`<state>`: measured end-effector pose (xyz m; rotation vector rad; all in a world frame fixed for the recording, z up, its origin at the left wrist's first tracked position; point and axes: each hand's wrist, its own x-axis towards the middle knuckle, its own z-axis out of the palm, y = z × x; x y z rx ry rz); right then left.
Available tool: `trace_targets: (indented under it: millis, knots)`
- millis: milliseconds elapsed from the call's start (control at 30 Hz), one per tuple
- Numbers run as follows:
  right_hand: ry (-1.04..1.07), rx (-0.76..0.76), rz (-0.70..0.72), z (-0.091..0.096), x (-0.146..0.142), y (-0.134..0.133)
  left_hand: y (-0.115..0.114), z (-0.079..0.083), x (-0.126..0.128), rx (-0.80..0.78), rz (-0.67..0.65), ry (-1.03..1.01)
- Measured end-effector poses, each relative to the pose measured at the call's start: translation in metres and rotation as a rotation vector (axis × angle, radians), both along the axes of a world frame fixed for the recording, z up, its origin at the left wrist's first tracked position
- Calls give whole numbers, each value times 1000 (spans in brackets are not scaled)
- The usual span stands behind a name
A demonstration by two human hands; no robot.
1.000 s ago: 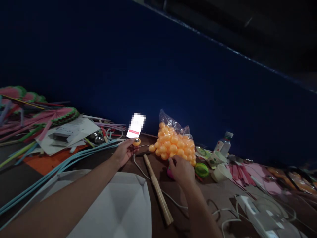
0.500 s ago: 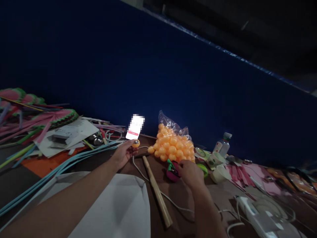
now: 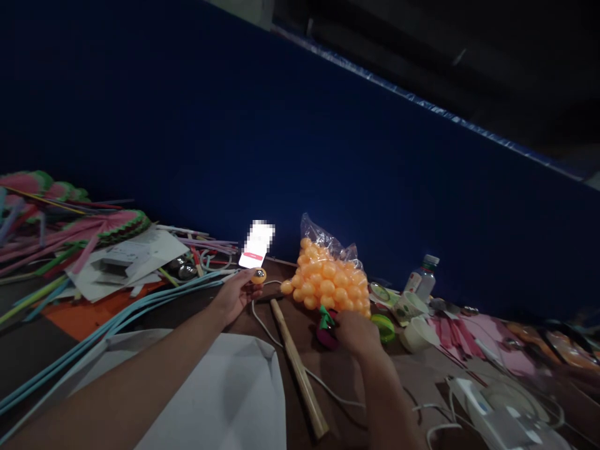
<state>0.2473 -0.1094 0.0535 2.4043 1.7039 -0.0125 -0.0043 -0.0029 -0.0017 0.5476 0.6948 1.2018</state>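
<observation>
Orange-and-silver ball [image 3: 259, 276] in left hand [image 3: 235, 295] glossy, its silver part mirror-like; right of this grip, bag [image 3: 313, 230] of clear, shiny, crinkled plastic; below and right, stick [image 3: 299, 370] of bare wood; directly below, sheet [image 3: 229, 387] smooth, matt.

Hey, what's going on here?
Someone is working bare-handed at a cluttered table. The left hand holds a small round orange piece. The right hand is at a purple-and-green object; whether it grips it, I can't tell. Behind that stands a clear bag of orange balls, and a wooden stick lies between the hands.
</observation>
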Motion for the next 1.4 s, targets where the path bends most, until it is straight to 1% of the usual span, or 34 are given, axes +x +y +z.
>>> trace_targets:
  millis: [167, 400, 633, 800, 1000, 1233, 1400]
  knots:
    - [41, -32, 6, 5, -6, 2, 1, -2, 1, 6, -8, 4]
    - [19, -43, 26, 3, -6, 5, 1, -3, 1, 12, -11, -6]
    - [-40, -72, 99, 6, -7, 11, 1, -3, 2, 4, -13, -10]
    - [-73, -120, 169, 10, -7, 15, 1, -4, 2, 4, -16, -12]
    - [-106, -130, 201, 13, -9, 14, 2, -4, 2, -5, -20, -7]
    - [-104, -143, 233, 8, -5, 18, -1, -1, 2, -4, -19, -2]
    - [-67, -138, 269, 9, 1, 14, 2, -4, 2, 1, -25, 2]
